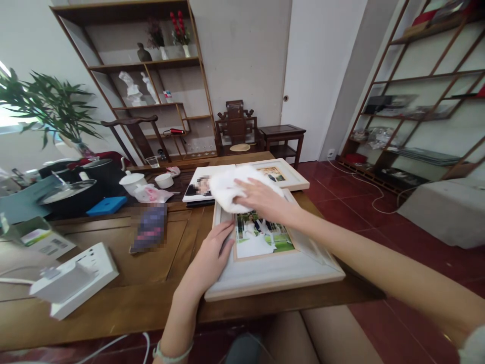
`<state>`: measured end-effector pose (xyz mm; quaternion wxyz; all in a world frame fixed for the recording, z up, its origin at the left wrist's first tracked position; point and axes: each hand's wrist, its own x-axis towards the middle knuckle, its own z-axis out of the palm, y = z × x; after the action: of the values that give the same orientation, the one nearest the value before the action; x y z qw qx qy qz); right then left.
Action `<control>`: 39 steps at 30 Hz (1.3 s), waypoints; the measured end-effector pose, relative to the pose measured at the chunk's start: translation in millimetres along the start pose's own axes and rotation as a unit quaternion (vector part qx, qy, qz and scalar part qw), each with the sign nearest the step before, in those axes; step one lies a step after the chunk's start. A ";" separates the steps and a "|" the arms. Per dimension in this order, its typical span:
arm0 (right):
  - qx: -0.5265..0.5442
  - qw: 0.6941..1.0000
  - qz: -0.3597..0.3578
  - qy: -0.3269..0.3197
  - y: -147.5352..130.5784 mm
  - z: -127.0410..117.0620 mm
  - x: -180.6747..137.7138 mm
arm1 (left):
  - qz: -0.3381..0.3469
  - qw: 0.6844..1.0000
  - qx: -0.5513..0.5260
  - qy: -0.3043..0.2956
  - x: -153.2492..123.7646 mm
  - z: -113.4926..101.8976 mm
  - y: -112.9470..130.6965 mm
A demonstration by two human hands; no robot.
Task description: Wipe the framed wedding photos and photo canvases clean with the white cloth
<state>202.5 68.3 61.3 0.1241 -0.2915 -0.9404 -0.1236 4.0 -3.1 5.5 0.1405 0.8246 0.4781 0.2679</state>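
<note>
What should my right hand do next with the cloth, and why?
Probably bring the cloth in your right hand down over the near frame's near border: it's bunched at the far side, leaving that border uncovered, while your left hand rests on the left side, perhaps steadying it.

This appears to be a home, perhaps a living room. Past the left hand (217, 250) and right hand (258, 196) stand a carved wooden chair (235, 124), a dark side table (282, 131) and a display shelf (121, 9) with red flowers (179, 24) and white figurines (131, 88). Left of the hands, the wooden counter (151, 275) carries a black pot (100, 174) and a white cup (163, 180), with a leafy plant (62, 98) beyond. Beneath them lies a framed wedding photo (273, 270); red floor tiles (364, 187) spread to their right.
</note>
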 end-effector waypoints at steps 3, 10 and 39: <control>0.024 0.997 -0.035 -0.063 -12.0 15.6 11.9 | 0.010 1.000 -0.013 0.004 0.6 -1.9 3.3; 0.020 0.995 0.030 -0.093 -2.3 14.4 -17.4 | -0.018 1.000 -0.007 -0.007 -0.9 -1.0 1.4; 0.017 0.985 0.129 -0.115 -7.0 -14.0 -67.2 | -0.027 1.000 -0.009 -0.002 -1.4 0.1 0.3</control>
<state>254.5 23.6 52.8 0.0356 -0.4208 -0.9047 -0.0559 3.7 -4.4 5.2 0.1565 0.8105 0.4976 0.2664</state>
